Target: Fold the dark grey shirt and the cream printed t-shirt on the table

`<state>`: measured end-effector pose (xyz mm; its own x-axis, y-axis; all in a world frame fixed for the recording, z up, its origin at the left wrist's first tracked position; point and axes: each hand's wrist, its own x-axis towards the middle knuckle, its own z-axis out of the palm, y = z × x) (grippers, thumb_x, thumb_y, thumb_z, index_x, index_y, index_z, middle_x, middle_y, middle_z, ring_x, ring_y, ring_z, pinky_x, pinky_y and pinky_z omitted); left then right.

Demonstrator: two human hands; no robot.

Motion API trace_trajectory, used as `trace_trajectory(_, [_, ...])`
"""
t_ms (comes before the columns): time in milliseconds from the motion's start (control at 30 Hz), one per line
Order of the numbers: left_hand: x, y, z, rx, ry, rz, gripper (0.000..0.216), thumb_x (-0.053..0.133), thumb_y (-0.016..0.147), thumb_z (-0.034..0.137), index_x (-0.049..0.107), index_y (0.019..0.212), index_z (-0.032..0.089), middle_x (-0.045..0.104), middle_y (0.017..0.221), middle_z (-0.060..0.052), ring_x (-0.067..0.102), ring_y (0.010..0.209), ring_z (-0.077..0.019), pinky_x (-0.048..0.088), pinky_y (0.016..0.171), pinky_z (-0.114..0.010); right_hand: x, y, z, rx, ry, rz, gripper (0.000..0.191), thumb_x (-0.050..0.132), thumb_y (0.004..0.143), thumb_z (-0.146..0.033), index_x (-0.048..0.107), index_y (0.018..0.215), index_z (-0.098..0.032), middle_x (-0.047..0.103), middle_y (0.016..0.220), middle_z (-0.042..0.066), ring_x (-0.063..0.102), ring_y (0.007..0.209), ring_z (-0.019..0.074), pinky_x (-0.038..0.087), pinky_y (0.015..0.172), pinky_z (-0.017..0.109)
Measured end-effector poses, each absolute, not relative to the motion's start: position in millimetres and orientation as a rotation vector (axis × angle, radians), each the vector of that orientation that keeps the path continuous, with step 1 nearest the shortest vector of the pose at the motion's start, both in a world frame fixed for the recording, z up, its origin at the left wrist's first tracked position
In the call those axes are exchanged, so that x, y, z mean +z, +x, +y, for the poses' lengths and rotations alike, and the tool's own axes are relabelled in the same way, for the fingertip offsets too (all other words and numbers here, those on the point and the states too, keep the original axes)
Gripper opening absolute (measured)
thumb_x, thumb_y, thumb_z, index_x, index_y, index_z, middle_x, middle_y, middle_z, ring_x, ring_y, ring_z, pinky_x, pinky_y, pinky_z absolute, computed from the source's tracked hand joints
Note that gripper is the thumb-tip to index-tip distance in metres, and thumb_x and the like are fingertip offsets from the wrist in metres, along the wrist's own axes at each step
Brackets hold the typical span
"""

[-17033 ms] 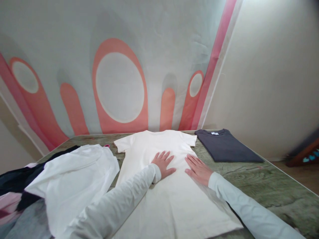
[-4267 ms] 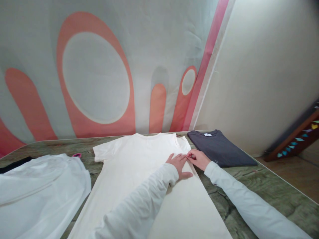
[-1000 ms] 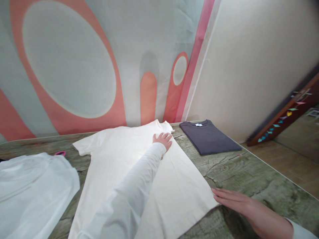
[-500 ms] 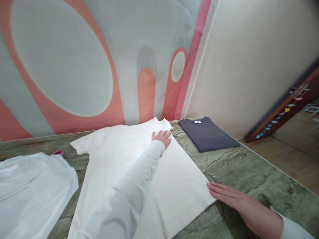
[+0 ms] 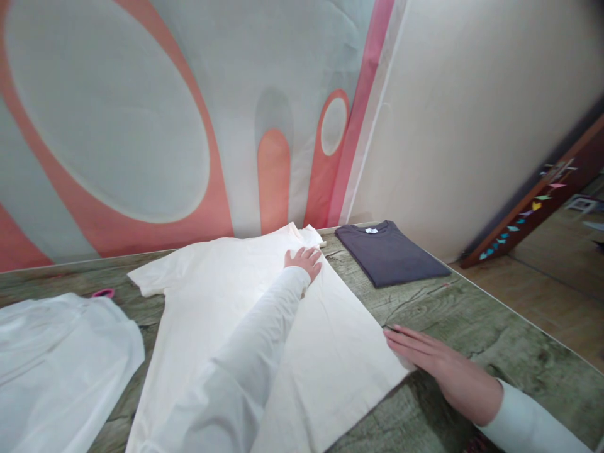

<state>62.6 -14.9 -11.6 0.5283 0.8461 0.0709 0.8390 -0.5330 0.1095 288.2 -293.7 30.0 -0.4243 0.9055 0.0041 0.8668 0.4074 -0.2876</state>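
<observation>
T-shirt (image 5: 198,296) side folded in: my left hand (image 5: 304,261) at 12 o'clock, right hand (image 5: 425,358) at 4, both flat-open, gripping nothing; 10 o'clock sleeve (image 5: 144,280) unfolded.

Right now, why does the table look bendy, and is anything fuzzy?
Head view: the wide lens seems to curve the table edges and stretch the corners. Head view: the brown rail with coloured flags at the far right is smeared. Head view: the light is soft and even on the cream T-shirt, with a dim shadow under the right hand. The left hand looks sharp.
</observation>
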Motion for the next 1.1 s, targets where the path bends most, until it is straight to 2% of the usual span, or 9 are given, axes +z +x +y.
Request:
trace_trajectory(233, [-14.8,62.8,-14.3,0.201,2.701,1.487,0.047,0.017,0.084,0.047,0.023,0.13,0.038,0.018,0.14,0.008,0.014,0.126,-0.0234,0.004,0.095,-0.059,27.4,293.1,-314.6,0.384,-1.676,-2.491,0.079,0.03,0.058,0.006,0.034,0.128,-0.031,0.035,0.132,-0.005,0.028,0.124,0.0146,0.031,0.101,0.035])
trace_trajectory(400, [-15.3,62.6,-13.8,0.226,2.699,1.491,0.046,0.017,0.084,0.047,0.024,0.129,0.039,0.018,0.14,0.009,0.014,0.127,-0.0233,0.003,0.095,-0.059,30.8,299.6,-324.6,0.535,-1.708,-2.43,0.072,0.032,0.061,0.003,0.04,0.125,-0.031,0.037,0.132,-0.004,0.03,0.123,0.016,0.031,0.1,0.035])
trace_trajectory(567, [-14.8,63.2,-18.1,0.205,2.686,1.506,0.047,0.017,0.084,0.048,0.024,0.129,0.039,0.018,0.14,0.009,0.014,0.127,-0.023,0.003,0.095,-0.06,37.9,299.8,-308.0,0.534,-1.687,-2.388,0.066,0.035,0.066,-0.001,0.041,0.125,-0.031,0.036,0.133,-0.002,0.036,0.119,0.0181,0.033,0.098,0.035])
trace_trajectory(767, [-16.4,66.0,-36.7,0.217,2.725,1.431,0.049,0.015,0.083,0.051,0.023,0.13,0.038,0.015,0.141,0.008,0.011,0.128,-0.0238,0.002,0.095,-0.06,47.9,277.9,-256.5,0.538,-1.501,-2.379,0.055,0.032,0.073,-0.005,0.044,0.124,-0.023,0.041,0.131,0.002,0.038,0.118,0.0169,0.03,0.101,0.033])
trace_trajectory(967, [-12.0,67.0,-56.2,0.214,2.734,1.344,0.05,0.015,0.083,0.053,0.023,0.13,0.038,0.014,0.141,0.008,0.011,0.128,-0.0236,0.001,0.096,-0.059,44.1,246.8,-167.9,0.459,-1.338,-2.431,0.041,0.029,0.085,-0.018,0.044,0.123,-0.013,0.044,0.128,0.009,0.038,0.119,0.0166,0.027,0.102,0.036])
trace_trajectory(1100, [-2.8,67.4,-72.1,0.16,2.788,1.266,0.053,0.017,0.082,0.053,0.026,0.131,0.033,0.022,0.14,0.002,0.013,0.128,-0.0254,0.001,0.097,-0.059,32.9,215.6,-107.2,0.39,-1.294,-2.433,0.043,0.032,0.085,-0.026,0.041,0.124,-0.012,0.041,0.13,0.011,0.034,0.121,0.0179,0.026,0.102,0.037])
